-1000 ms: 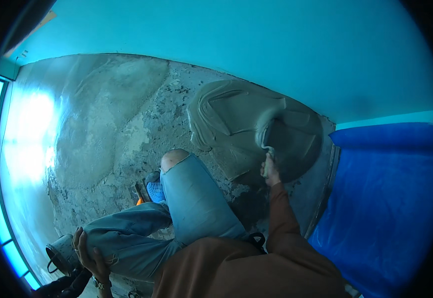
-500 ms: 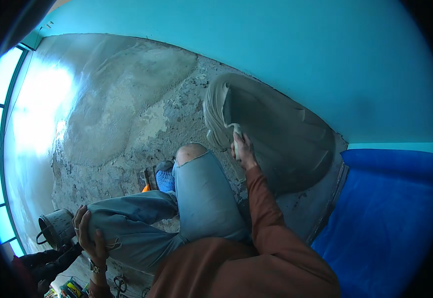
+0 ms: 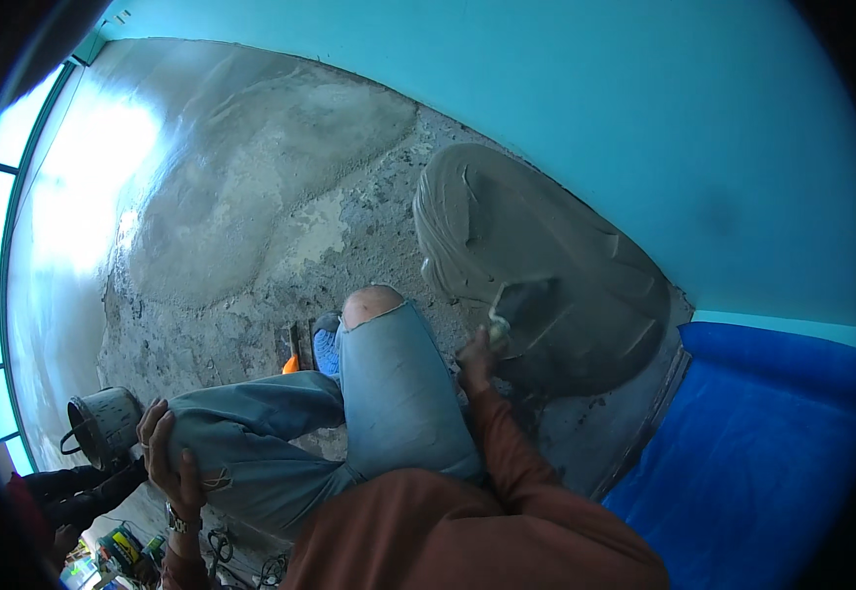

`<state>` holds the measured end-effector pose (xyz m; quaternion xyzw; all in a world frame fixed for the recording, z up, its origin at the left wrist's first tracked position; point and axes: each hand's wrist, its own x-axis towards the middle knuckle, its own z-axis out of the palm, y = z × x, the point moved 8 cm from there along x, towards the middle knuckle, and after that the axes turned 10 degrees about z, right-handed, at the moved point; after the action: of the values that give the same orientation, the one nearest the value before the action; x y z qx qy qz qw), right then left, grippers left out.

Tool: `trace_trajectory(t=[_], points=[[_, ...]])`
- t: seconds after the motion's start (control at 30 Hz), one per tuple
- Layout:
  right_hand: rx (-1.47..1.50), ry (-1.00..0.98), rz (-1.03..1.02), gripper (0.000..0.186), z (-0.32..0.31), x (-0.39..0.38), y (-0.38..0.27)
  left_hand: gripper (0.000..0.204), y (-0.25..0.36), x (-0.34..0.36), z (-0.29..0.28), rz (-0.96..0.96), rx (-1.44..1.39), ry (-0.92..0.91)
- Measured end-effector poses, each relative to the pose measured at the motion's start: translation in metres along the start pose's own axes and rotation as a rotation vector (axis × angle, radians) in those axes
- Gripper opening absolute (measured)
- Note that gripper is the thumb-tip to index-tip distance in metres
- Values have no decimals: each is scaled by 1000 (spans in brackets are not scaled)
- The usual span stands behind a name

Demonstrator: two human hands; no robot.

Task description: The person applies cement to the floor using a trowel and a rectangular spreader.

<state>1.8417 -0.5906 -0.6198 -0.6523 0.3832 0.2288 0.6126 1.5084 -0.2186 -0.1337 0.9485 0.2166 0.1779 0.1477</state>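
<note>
My right hand (image 3: 479, 360) is closed round the pale handle of a plastering trowel (image 3: 528, 291). The trowel's blade lies on a patch of wet grey cement (image 3: 577, 236) spread over the floor by the wall. A thick, ridged edge of the cement curves along its far left side. My left hand (image 3: 171, 457) rests on my bent left knee, fingers apart, holding nothing. A wristwatch circles that wrist.
Rough, flaking floor (image 3: 349, 231) lies left of the cement. The turquoise wall (image 3: 644, 108) bounds it beyond, and blue sheeting (image 3: 752, 442) lies at right. A bucket (image 3: 106, 425) stands beside my left knee, and an orange-handled tool (image 3: 291, 363) by my foot. Another person's dark-clad legs (image 3: 84, 492) show lower left.
My right hand has drawn the trowel nearer to me and rightward, away from the ridged cement edge, and turned its blade. My left hand stays on the knee.
</note>
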Motion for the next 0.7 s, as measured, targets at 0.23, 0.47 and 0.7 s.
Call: trace_trajectory(t=[0.23, 0.47, 0.7], points=[[82, -476, -3, 37, 193, -28, -78, 55, 2, -5, 0, -21, -9, 4], [-318, -800, -127, 38, 210, -56, -148, 55, 8, 1, 2, -2, -14, 14], [-61, -210, -125, 42, 56, 52, -176, 55, 2, -5, 1, -21, -17, 23]])
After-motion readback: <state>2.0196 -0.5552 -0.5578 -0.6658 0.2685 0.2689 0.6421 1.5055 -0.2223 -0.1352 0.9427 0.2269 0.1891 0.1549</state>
